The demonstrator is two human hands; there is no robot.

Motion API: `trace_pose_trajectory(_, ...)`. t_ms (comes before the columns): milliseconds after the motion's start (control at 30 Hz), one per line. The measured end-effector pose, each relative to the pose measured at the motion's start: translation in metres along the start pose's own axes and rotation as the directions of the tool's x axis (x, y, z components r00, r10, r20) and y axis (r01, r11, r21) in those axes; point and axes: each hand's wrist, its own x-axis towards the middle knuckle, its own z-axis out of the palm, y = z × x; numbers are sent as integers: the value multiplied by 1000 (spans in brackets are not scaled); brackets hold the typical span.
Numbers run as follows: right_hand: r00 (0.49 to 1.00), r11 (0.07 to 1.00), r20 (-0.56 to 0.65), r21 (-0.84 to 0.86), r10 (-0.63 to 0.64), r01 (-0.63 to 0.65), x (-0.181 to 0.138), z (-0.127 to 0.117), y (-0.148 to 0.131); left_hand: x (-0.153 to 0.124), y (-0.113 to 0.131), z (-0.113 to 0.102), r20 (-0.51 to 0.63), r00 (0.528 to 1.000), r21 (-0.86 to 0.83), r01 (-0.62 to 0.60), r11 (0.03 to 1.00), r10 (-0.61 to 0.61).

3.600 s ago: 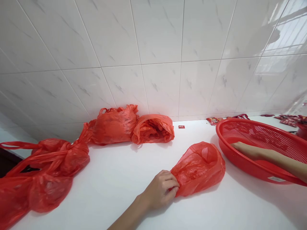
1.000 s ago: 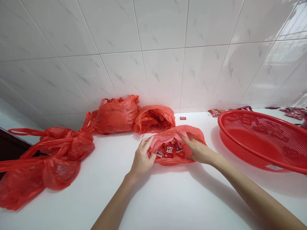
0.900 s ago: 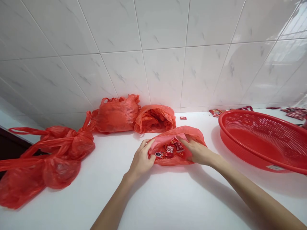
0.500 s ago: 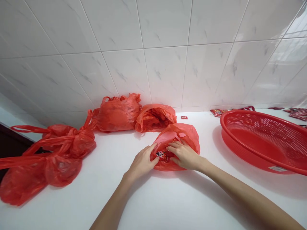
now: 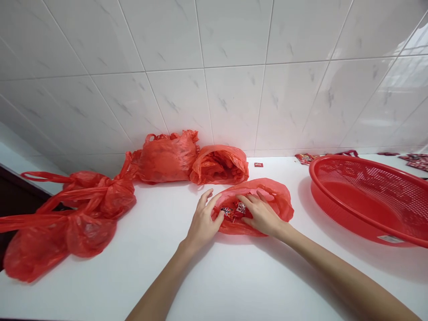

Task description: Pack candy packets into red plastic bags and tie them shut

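A thin red plastic bag (image 5: 282,201) lies with its mouth open on the white surface in front of me. Inside it are small red snack packets (image 5: 230,213) with white and black lettering. My left hand (image 5: 203,220) is at the bag's left rim, its fingers apart and curved, thumb near the packets. Reaching into the opening from the right, my right hand (image 5: 264,216) has its fingers spread over the packets, with the thumb apart from them. Parts of its fingertips are hard to see against the bag.
Behind is another open red bag (image 5: 230,162) beside a full red bag (image 5: 169,158) against the tiled wall. Several tied red bags (image 5: 90,232) lie at left. At right stands a red plastic basket (image 5: 354,216). A small red packet (image 5: 258,165) and other packets (image 5: 306,158) lie near the wall.
The bag's mouth is wider and lower, stretched further to the right, and more packets show. My left hand's fingers have lifted and spread. The view has shifted slightly left.
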Motion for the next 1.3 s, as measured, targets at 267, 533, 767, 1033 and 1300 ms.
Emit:
trace_pose_trajectory(267,867,911,-478,281,-141,303,-26,4,-3,-4,47,6,23,1000,-321,21,947,-15)
trace_pose_trajectory(533,894,730,-446,601,-33,327,-35,-1,-14,-4,61,6,234,952,-628,301,717,-195)
trace_pose_trajectory(767,976,260,-183,954,121,146,-36,-13,-18,-4,63,1,314,938,-675,328,661,-145)
trace_pose_trajectory(1033,983,43,-123,992,139,118,-37,-5,-19,-4,69,1,356,921,-781,385,492,-157)
trace_pose_trajectory(1300,977,-14,-122,992,174,126,-39,2,-20,-2,64,9,397,897,-791,441,424,-192)
